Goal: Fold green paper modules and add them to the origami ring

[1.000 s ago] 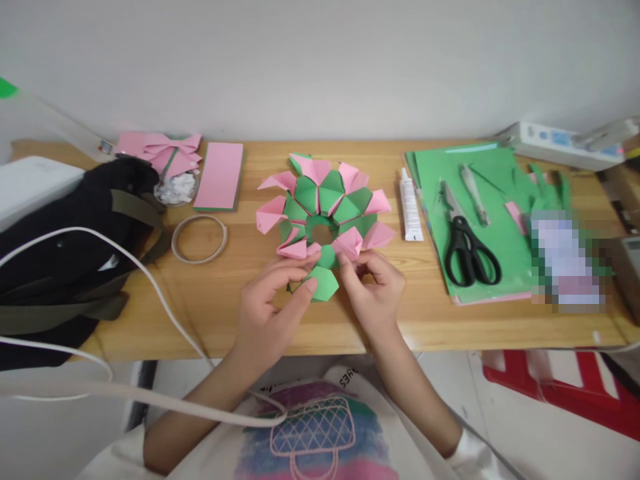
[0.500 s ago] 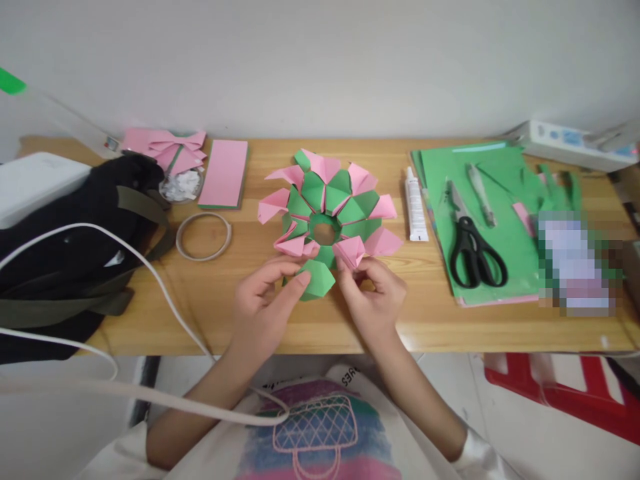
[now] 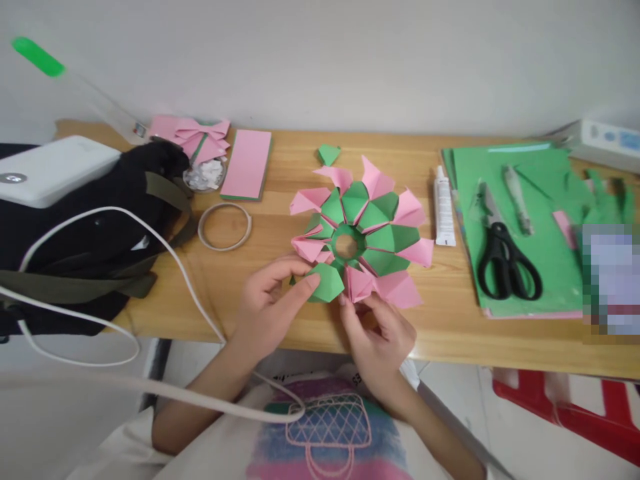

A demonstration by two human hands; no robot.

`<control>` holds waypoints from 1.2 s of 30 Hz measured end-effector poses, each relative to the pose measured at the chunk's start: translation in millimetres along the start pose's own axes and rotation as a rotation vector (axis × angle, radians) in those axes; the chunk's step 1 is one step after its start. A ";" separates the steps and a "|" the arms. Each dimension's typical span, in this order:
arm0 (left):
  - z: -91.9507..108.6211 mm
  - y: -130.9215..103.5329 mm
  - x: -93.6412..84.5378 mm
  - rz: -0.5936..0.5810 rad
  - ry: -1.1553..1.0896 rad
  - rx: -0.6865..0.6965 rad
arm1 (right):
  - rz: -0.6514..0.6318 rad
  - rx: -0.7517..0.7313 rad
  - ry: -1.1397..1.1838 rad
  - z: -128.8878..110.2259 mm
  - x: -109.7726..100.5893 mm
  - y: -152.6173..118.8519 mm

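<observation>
A ring of folded pink and green paper (image 3: 393, 237) lies on the wooden table, with a round hole at its middle. My left hand (image 3: 275, 300) pinches a green folded paper piece (image 3: 327, 283) between thumb and fingers, at the ring's near left edge. My right hand (image 3: 380, 333) is closed on the ring's near edge, thumb and fingers at a pink petal (image 3: 359, 283). Beyond the ring a small green folded piece (image 3: 329, 155) lies apart from it.
On the right, black scissors (image 3: 506, 263) rest on green sheets (image 3: 540, 160) beside a glue tube (image 3: 443, 210). To the left are a tape roll (image 3: 225, 227), a pink paper stack (image 3: 247, 165), a pink bow (image 3: 203, 137) and a black bag (image 3: 95, 233) with a white cable.
The ring has turned clockwise between my hands, its near right petals coming closer to me. The small green piece now shows apart from the ring. The view has shifted, moving table items rightward.
</observation>
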State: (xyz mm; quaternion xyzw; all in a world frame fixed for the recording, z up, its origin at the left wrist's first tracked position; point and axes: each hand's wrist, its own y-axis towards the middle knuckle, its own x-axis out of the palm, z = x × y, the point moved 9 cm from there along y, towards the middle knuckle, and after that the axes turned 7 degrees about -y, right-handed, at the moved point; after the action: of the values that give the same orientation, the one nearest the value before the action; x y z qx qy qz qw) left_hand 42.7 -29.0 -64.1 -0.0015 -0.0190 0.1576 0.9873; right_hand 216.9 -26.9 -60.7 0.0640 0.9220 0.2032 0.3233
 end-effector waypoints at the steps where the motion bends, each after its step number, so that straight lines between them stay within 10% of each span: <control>1: 0.2 1.0 0.3 -0.018 0.008 0.014 | 0.000 -0.010 -0.010 0.3 -0.2 0.3; 10: 10.3 3.7 6.1 -0.155 0.114 0.111 | -0.169 -0.280 -0.157 -10.1 -30.9 0.0; 15: 6.3 5.6 1.9 -0.222 0.094 0.094 | -0.311 -0.409 -0.128 -31.5 -63.6 42.1; 25: 4.7 10.3 -0.3 -0.366 0.059 0.060 | -1.132 -0.671 -0.119 -41.6 33.5 80.8; 36: 10.6 11.7 -17.1 -0.355 0.037 0.107 | -1.017 -0.499 -0.034 -43.6 36.3 55.3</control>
State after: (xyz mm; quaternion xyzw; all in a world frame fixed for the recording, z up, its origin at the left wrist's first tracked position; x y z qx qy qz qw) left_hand 22.4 -23.3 -54.3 0.0516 0.0075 -0.0186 0.9985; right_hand 160.6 17.9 -27.5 -0.4631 0.7555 0.2327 0.4008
